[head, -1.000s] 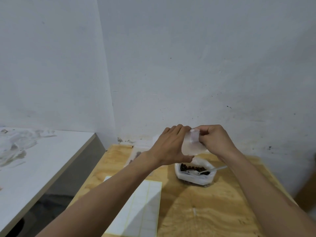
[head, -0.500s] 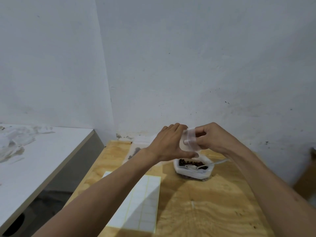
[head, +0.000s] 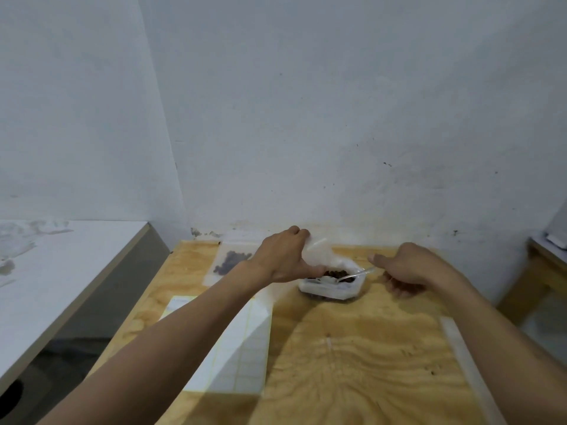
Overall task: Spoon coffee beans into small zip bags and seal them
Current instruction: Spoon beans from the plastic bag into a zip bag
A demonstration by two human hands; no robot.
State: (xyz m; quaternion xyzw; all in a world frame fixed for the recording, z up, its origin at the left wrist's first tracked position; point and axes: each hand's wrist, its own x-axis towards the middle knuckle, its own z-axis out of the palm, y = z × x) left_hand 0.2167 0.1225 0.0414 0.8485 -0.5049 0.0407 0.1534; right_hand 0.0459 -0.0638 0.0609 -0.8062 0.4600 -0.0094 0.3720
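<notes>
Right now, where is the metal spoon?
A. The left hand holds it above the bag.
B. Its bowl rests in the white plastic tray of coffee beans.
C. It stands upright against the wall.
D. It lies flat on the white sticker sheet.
B: the metal spoon lies with its bowl among the dark beans in the white plastic tray, its handle pointing toward the right hand.

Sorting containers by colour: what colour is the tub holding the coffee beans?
White, translucent plastic tub; the head view shows it.

walls point(head: 306, 102): white, scuffed | table point(head: 352, 363): plywood | left counter point(head: 61, 271): white
</notes>
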